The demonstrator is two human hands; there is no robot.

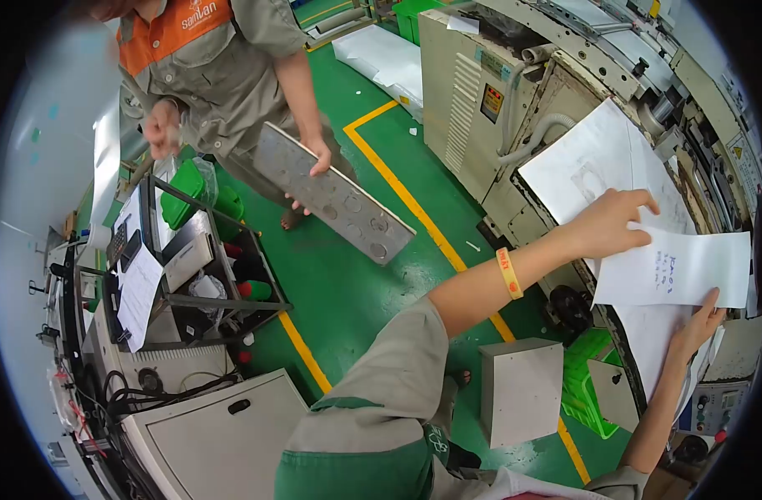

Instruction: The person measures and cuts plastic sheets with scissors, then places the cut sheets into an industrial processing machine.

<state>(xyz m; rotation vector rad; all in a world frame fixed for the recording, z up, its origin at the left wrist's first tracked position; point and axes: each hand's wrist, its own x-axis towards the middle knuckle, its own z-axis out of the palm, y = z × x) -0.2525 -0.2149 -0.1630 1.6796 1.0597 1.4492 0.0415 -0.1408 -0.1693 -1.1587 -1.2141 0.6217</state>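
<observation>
At left, a co-worker in a shirt lettered "samtan" grips a plate. Over a white-topped table, the person's left hand pinches a sheet near its upper left corner, the right hand its lower edge. Seemingly light, limp and easily creased, it is best held by its edges; its blue handwriting is barely legible.

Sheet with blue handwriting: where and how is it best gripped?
Probably pinch the sheet by its lower edge, coming from below in the picture, as the right hand does, plus the upper left corner: it looks thin and bends, so one hold may sag.
</observation>
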